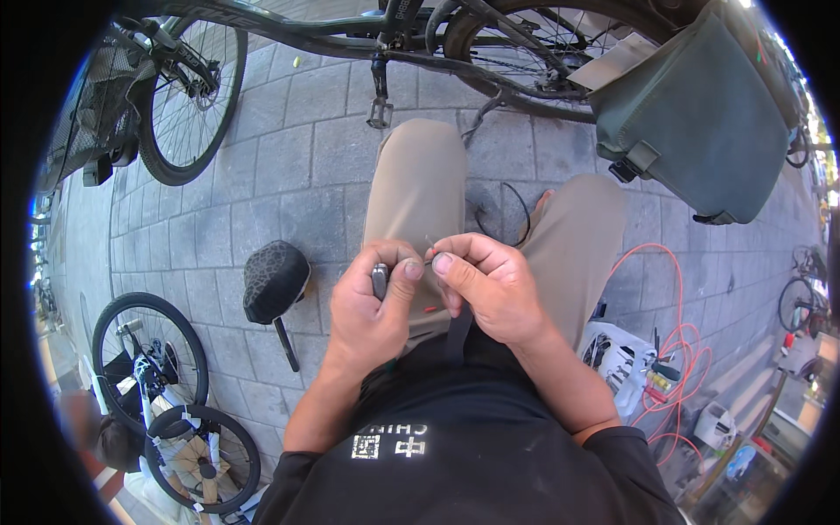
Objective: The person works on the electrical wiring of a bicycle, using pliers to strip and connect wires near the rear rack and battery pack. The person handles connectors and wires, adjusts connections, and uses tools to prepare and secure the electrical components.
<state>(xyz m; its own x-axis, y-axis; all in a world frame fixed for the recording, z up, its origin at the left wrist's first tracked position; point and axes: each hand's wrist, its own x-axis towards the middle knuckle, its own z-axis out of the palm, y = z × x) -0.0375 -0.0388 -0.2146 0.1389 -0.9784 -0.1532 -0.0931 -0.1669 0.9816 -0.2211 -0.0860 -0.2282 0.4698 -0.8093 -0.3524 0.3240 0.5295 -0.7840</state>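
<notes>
My left hand [366,306] is closed around a small grey metal tool [380,281], whose rounded end shows between thumb and fingers; its kind is hidden. The left thumb and forefinger also meet close to my right fingertips. My right hand [494,289] pinches a thin wire [428,239] between thumb and forefinger, and its fine end sticks up past the fingertips. Just below the fingers a small red piece [430,309] shows; whether it belongs to the wire I cannot tell. Both hands are above my lap, in front of my khaki trousers [418,179].
A bicycle [385,44] with a grey-green pannier bag [700,122] stands ahead. On the paving at left are a bicycle saddle [273,273] on its post and bicycle wheels [203,459]. At right, an orange hose [678,280] coils by a white tool tray [626,346].
</notes>
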